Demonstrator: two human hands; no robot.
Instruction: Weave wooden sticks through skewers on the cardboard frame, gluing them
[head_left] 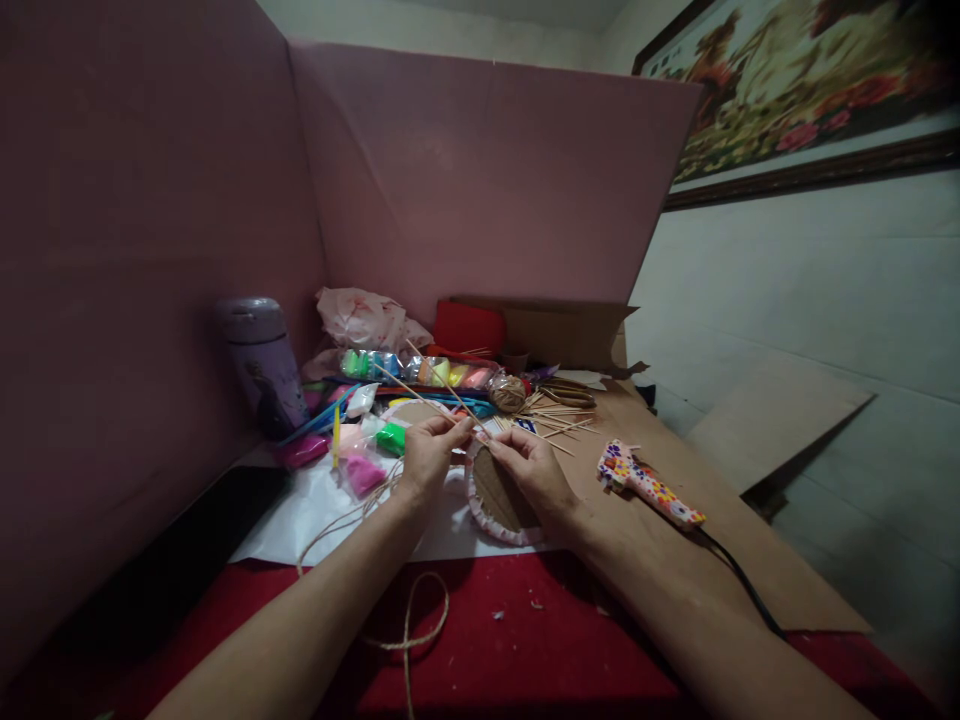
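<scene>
My left hand (433,452) is closed in a pinch on a thin wooden skewer (409,385) that points up and to the left. My right hand (534,468) pinches the lower end of a second skewer (442,382), and the two sticks run close together near my fingertips. Below the right hand lies a cardboard oval (504,495) with a pale, cloth-like wrapped rim, partly covered by that hand. Another pale-rimmed cardboard piece (412,412) lies behind my left hand. Loose twine (409,640) trails beside my left forearm.
A flower-patterned glue gun (651,487) with a black cord rests on the brown cardboard (750,570) at right. Loose skewers (562,418), a twine ball (508,391), scissors (574,393) and bagged coloured clay (365,474) lie behind. A purple bottle (262,365) stands left.
</scene>
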